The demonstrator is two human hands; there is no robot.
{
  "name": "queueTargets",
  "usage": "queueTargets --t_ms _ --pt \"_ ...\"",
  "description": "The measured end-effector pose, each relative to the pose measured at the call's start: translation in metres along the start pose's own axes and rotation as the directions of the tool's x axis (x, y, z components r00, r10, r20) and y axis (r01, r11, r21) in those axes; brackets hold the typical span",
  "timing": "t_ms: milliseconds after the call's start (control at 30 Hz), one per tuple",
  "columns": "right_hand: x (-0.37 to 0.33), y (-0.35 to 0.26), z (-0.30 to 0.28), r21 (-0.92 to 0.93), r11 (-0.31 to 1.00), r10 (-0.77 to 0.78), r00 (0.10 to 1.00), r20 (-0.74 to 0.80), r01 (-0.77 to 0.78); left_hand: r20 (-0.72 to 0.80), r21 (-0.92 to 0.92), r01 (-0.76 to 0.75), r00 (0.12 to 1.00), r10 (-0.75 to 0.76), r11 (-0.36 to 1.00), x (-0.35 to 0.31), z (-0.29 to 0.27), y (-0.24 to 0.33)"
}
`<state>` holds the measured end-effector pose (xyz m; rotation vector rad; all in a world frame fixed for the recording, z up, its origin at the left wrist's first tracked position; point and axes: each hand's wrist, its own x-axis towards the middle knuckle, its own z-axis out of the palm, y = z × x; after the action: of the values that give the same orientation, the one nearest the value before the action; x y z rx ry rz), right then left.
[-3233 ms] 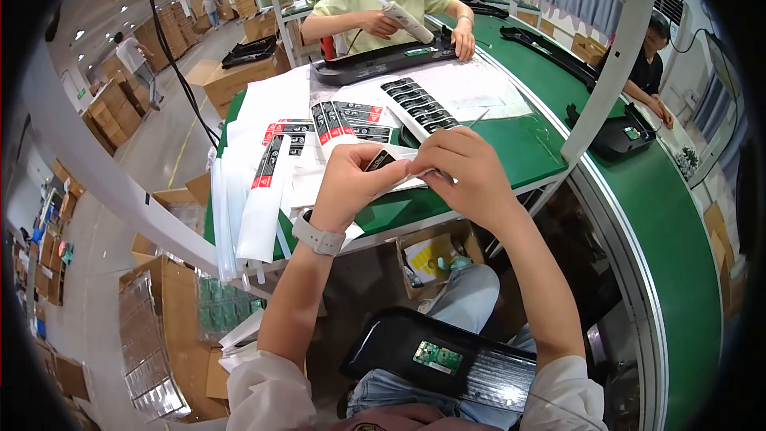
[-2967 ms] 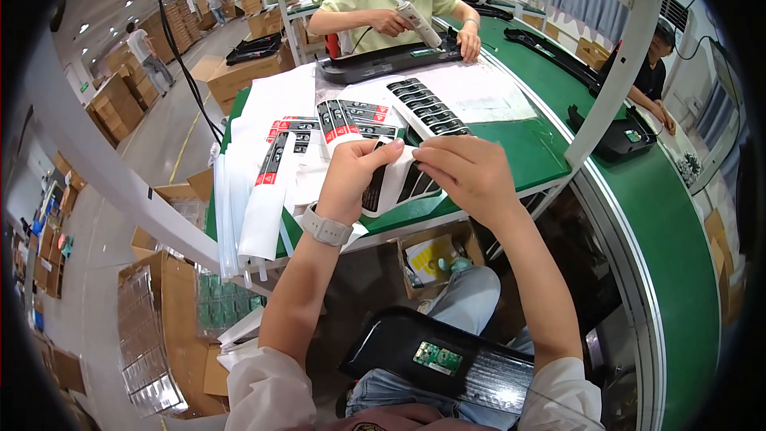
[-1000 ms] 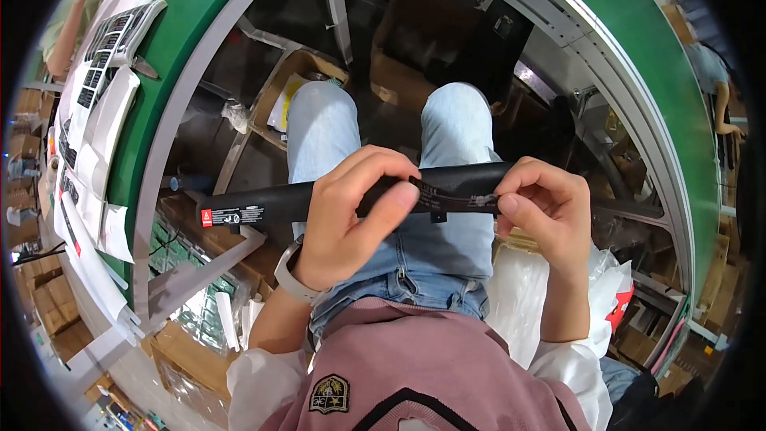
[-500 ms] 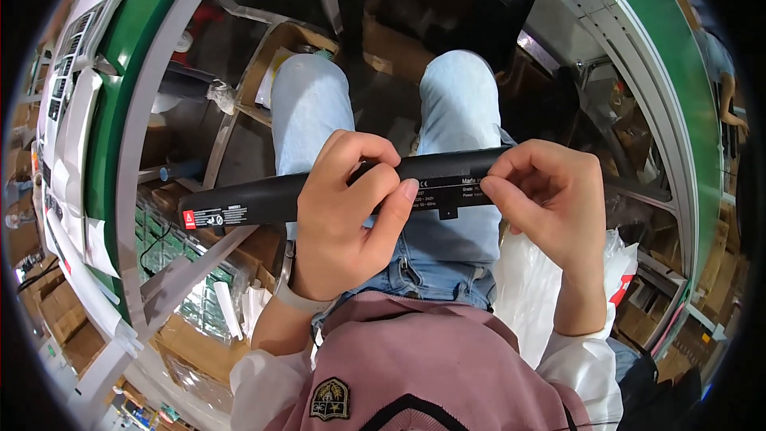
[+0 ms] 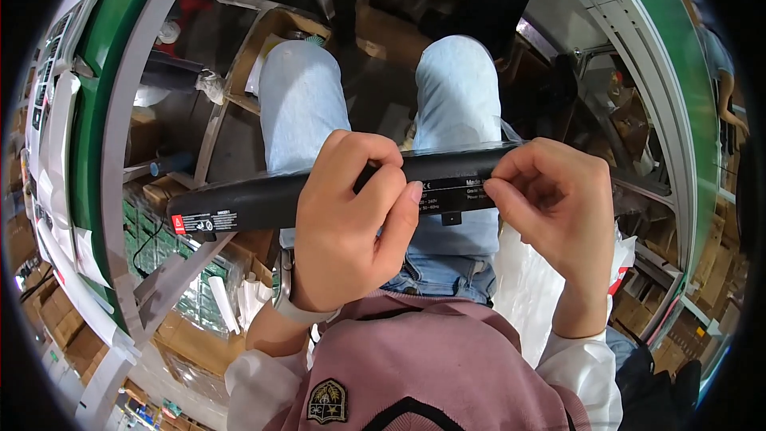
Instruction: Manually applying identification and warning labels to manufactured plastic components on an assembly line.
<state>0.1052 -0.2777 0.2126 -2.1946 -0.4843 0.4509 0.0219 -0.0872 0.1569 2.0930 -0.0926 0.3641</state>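
Observation:
A long black electrical device (image 5: 247, 206) lies crosswise above my lap. Near its left end is a small red and white warning label (image 5: 199, 223); along its middle runs a black rating label (image 5: 451, 195) with pale print. A small tab juts from its lower edge. My left hand (image 5: 351, 219) is curled over the middle of the device, thumb and fingertips against its face. At the right end of the rating label, my right hand (image 5: 558, 203) has thumb and forefinger pinched together. Its fingers hide that end, so whether they grip the label edge or the casing is unclear.
A green-edged table with a metal frame (image 5: 648, 56) curves around me. Under it stand an open cardboard box (image 5: 239, 72) and a larger brown box (image 5: 383, 28). White plastic wrapping (image 5: 531, 287) hangs beside my right thigh. At the far right, another person's arm (image 5: 728, 104) shows.
The view has shifted slightly. Both hands keep nearly the same hold on the device, and its left end appears a little further left and lower.

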Motion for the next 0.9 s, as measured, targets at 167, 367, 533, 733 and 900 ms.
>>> queueTargets --t_ms 167,367,533,733,900 --pt "0.000 -0.004 0.000 -0.009 0.997 0.081 0.997 -0.002 -0.081 -0.015 0.030 -0.017 1.000 0.017 0.999 0.000 0.002 0.001" --pt "0.002 -0.007 -0.007 0.020 0.982 0.188 0.979 0.074 -0.190 0.056 0.007 0.001 0.998 -0.001 1.000 0.004 -0.009 -0.004" --pt "0.004 -0.005 -0.004 0.138 0.971 0.185 0.978 0.101 -0.198 0.048 0.054 0.185 0.981 -0.187 0.981 0.002 -0.012 -0.007" --pt "0.002 -0.004 -0.001 0.112 0.982 0.149 0.987 0.055 -0.154 0.056 0.018 0.237 0.970 -0.238 0.971 0.002 -0.012 -0.007" --pt "0.002 -0.005 -0.001 0.106 0.982 0.149 0.987 0.054 -0.154 0.037 0.041 0.170 0.984 -0.172 0.985 0.000 -0.012 -0.010"
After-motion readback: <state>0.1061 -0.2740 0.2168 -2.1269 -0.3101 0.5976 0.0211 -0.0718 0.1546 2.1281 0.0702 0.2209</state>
